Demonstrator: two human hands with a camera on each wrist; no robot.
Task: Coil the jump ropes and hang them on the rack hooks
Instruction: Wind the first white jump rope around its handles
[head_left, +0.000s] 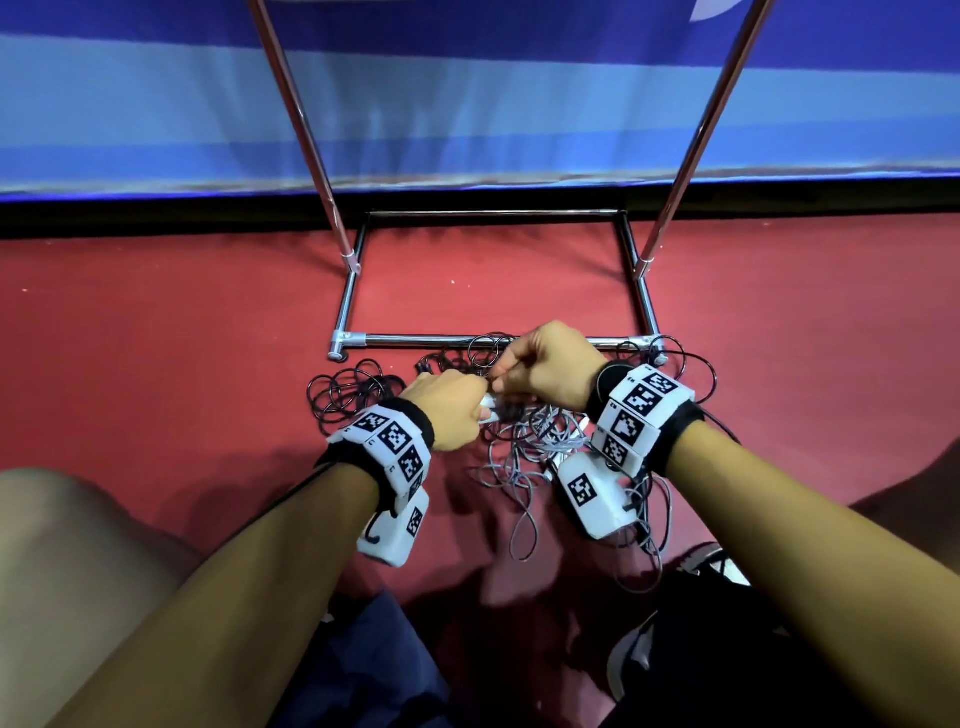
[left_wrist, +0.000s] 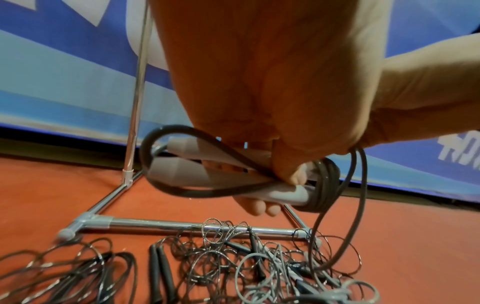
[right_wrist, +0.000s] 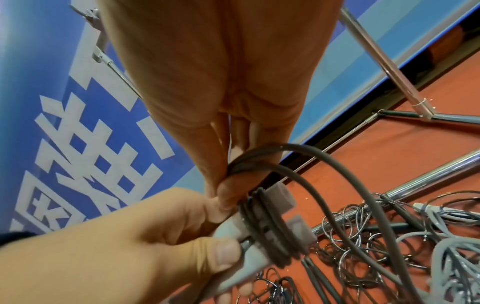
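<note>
My left hand (head_left: 480, 408) grips a pair of light grey jump-rope handles (left_wrist: 182, 170) held side by side. A dark grey cord (right_wrist: 267, 226) is wound in several turns round their ends, and one loop (left_wrist: 155, 164) runs back along them. My right hand (head_left: 498, 376) pinches this cord just above the turns, fingertips (right_wrist: 228, 193) touching the left thumb (right_wrist: 223, 253). The slack cord (left_wrist: 355, 216) hangs down into the tangle of ropes (head_left: 535, 441) on the red floor. The chrome rack (head_left: 467, 340) stands just beyond; its hooks are out of view.
A loose black rope (head_left: 348, 395) lies on the floor to the left, and black handles (left_wrist: 161, 273) lie beside the tangle. Two rack uprights (head_left: 306, 130) rise in front of a blue banner (head_left: 493, 114). My knee (head_left: 78, 571) and shoe (head_left: 639, 654) are close below.
</note>
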